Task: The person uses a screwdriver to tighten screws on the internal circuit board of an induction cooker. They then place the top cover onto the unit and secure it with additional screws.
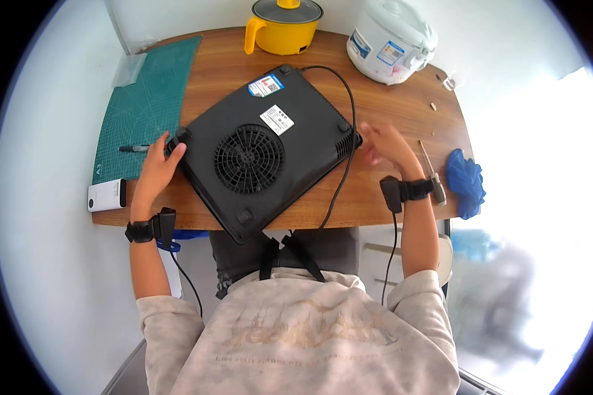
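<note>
A black induction cooker [201,172] lies upside down and turned at an angle on the table, its round fan grille [249,158] and rubber feet facing up. Its near corner juts past the table's front edge. My left hand [157,168] grips the cooker's left corner, thumb on the underside by a foot. Beside the right corner, my right hand [390,146] is slightly blurred, its fingers apart and holding nothing. The black power cord [350,99] loops from the far end over the right corner and down toward the front edge.
A screwdriver [438,187] and a blue crumpled cloth [465,184] lie right. At the back stand a yellow pot [286,36] and a white rice cooker [389,49]. A green cutting mat [145,99], pen [134,149] and white power bank [107,196] are left.
</note>
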Demonstrator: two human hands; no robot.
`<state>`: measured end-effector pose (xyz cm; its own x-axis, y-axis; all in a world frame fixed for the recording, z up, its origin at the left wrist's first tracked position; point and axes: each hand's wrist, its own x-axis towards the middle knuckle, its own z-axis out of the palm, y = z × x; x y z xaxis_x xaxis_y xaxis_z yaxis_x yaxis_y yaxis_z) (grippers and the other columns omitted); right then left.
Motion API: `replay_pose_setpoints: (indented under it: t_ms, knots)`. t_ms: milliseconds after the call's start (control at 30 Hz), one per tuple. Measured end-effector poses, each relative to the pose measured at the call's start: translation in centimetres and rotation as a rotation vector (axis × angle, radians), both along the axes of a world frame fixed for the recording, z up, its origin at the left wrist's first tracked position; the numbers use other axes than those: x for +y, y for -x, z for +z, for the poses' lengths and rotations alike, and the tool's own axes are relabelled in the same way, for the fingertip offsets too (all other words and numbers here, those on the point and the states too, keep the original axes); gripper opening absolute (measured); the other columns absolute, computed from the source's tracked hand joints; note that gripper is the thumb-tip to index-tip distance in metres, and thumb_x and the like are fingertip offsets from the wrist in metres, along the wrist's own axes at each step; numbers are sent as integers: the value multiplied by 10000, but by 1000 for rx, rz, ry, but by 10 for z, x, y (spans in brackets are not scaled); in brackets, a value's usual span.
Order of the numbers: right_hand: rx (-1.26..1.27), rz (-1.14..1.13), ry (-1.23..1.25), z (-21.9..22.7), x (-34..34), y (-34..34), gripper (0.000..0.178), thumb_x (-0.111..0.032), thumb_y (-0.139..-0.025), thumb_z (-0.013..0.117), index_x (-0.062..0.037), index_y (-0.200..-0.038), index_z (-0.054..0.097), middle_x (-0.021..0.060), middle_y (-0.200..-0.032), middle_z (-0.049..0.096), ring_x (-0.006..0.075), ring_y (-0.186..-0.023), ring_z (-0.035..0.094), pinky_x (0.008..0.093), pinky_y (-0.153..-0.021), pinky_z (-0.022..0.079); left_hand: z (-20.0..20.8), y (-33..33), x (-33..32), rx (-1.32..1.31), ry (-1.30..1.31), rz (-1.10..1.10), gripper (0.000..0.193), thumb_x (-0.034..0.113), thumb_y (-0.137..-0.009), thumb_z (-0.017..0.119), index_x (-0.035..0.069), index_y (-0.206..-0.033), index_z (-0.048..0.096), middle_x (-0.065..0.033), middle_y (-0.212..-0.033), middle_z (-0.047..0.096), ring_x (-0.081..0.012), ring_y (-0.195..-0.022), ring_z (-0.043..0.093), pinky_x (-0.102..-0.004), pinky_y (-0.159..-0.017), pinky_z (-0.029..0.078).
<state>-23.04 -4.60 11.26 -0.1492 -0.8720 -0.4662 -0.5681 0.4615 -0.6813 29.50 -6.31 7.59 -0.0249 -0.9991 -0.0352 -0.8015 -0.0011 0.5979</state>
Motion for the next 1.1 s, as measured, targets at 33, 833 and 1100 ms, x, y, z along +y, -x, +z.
replay_pose_setpoints:
  t_ms: [33,833,1100]
  knots:
    - [-58,5,-17,2,4,-4,442,-406,-1085,563,-15,-1232,709,147,-788,713,207,-622,722,322,-543,597,2,2,1,-8,-15,4,826,583,-1012,620,-13,-1556,442,-231,-1390,556,-275,-1119,628,-396,-991,514]
    - [-357,-48,-1,-26,-62,6,404,-351,-1070,638,-61,-1352,632,12,-885,686,89,-692,680,213,-618,585,14,28,48,-2,-98,97,664,483,-954,748,73,-1445,575,-95,-1141,490,-170,-833,559,-346,-809,530]
    - [-322,31,-40,-40,-128,22,361,-377,-1008,731,-106,-1246,741,21,-832,718,86,-685,681,227,-639,619,35,53,107,227,-148,33,675,32,-770,868,20,-1381,581,-114,-1132,535,-185,-858,649,-325,-735,543]
